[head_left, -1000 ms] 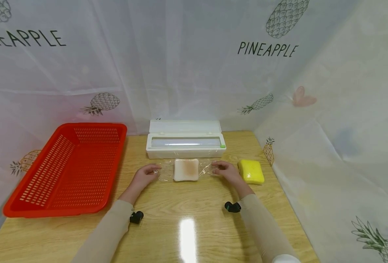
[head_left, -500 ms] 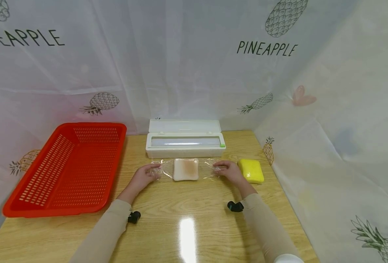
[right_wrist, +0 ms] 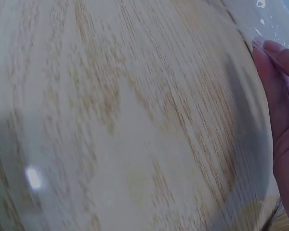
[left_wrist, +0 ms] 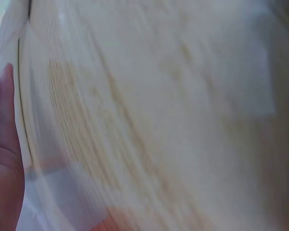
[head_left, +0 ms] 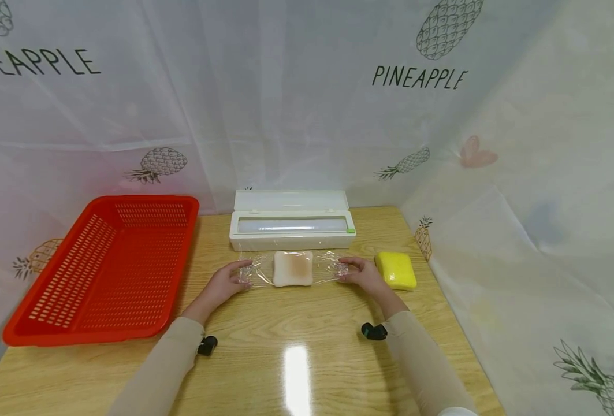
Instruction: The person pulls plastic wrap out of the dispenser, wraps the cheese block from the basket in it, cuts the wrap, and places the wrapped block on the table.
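Observation:
A toast slice [head_left: 293, 268], white with a browned patch, lies at the middle of the table inside clear plastic wrap [head_left: 262, 270]. The wrap stretches out past both sides of the bread, crinkled and shiny. At its left end my left hand [head_left: 226, 283] pinches the film between thumb and fingers; the left wrist view catches only some fingers [left_wrist: 5, 120] at its edge. On the other side my right hand [head_left: 361, 273] grips the opposite end, and in the right wrist view thumb and forefinger [right_wrist: 269, 67] meet on the film.
Behind the bread stands a white wrap dispenser [head_left: 292, 241], lid raised, a film roll inside. A shiny yellow block [head_left: 395, 270] sits right of my right hand. A red slotted basket [head_left: 114, 271] occupies the left side. Printed curtains enclose the wooden table [head_left: 255, 358].
Both hands have stayed at the two ends of the wrap, shifting only slightly. The film ends have bunched and crinkled differently by the fingers. Bread, dispenser, yellow block and basket stay put.

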A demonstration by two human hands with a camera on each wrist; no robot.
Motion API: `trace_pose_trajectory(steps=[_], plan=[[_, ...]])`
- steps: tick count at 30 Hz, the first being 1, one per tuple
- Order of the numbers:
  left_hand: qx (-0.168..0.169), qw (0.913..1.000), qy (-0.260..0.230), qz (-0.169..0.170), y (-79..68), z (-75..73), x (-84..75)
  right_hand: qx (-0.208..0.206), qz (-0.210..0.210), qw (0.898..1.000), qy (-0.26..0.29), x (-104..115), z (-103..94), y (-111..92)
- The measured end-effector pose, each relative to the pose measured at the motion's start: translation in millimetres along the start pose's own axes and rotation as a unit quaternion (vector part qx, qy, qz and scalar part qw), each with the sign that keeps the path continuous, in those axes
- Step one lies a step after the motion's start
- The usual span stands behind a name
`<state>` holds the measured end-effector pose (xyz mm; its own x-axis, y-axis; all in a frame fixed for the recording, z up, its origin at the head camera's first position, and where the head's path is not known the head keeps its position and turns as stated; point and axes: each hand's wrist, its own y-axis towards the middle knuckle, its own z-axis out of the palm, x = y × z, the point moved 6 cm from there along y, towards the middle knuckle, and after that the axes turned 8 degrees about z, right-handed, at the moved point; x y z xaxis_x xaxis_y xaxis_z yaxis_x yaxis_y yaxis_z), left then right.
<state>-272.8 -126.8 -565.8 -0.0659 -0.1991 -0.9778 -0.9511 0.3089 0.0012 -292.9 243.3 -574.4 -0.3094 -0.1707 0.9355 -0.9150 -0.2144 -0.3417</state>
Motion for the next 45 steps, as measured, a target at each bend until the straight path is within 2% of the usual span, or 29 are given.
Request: trace_pose_trajectory(steps=[5, 11, 15, 18, 20, 23, 25, 26, 28, 30, 32, 35, 39, 41, 43, 45], plan=[[0.012, 0.9998, -0.003, -0.012, 1.9, 0.5, 1.1, 0.026, 0.002, 1.000, -0.005, -1, -4.6, 0], [0.015, 0.9999, -0.003, 0.000, 6.3, -1.9, 4.1, 0.037, -0.021, 0.999, -0.010, -3, -10.4, 3], [0.011, 0.9998, 0.017, -0.003, 5.3, -6.4, 9.0, 0.035, -0.021, 0.999, -0.008, -8, -11.6, 3], [-0.031, 0.9985, 0.045, -0.003, 1.7, -14.4, 9.9, 0.007, -0.024, 1.000, -0.008, -8, -13.9, 2], [-0.088, 0.9940, 0.064, 0.010, -1.0, -20.6, 4.4, -0.023, -0.033, 0.999, 0.000, -6, -16.4, 2], [-0.169, 0.9806, 0.089, 0.043, -3.4, -23.9, -13.0, -0.075, -0.055, 0.995, 0.025, -1, -21.2, 7], [-0.202, 0.9729, 0.094, 0.063, -2.4, -21.0, -28.4, -0.126, -0.070, 0.989, 0.037, 5, -25.5, 11], [-0.207, 0.9714, 0.095, 0.068, -0.5, -17.9, -36.0, -0.153, -0.077, 0.985, 0.039, 8, -27.5, 13], [-0.195, 0.9724, 0.096, 0.084, 6.1, -9.3, -50.9, -0.200, -0.090, 0.975, 0.044, 15, -31.3, 17], [-0.171, 0.9752, 0.103, 0.096, 15.6, 1.6, -65.4, -0.228, -0.100, 0.967, 0.046, 21, -34.2, 21], [-0.142, 0.9772, 0.116, 0.107, 26.7, 13.5, -77.7, -0.225, -0.105, 0.968, 0.042, 25, -34.2, 27], [-0.096, 0.9771, 0.145, 0.123, 44.2, 33.0, -93.7, -0.199, -0.102, 0.975, 0.015, 28, -31.7, 36], [-0.032, 0.9701, 0.192, 0.145, 68.9, 60.1, -106.2, -0.179, -0.102, 0.979, 0.001, 25, -28.9, 46], [-0.003, 0.9650, 0.216, 0.149, 80.2, 72.9, -108.9, -0.174, -0.109, 0.979, 0.015, 23, -28.3, 48], [0.024, 0.9601, 0.239, 0.143, 91.5, 85.8, -110.9, -0.176, -0.119, 0.977, 0.014, 27, -26.1, 45], [0.049, 0.9510, 0.267, 0.147, 102.4, 99.0, -113.5, -0.173, -0.127, 0.977, 0.009, 33, -23.3, 40]])
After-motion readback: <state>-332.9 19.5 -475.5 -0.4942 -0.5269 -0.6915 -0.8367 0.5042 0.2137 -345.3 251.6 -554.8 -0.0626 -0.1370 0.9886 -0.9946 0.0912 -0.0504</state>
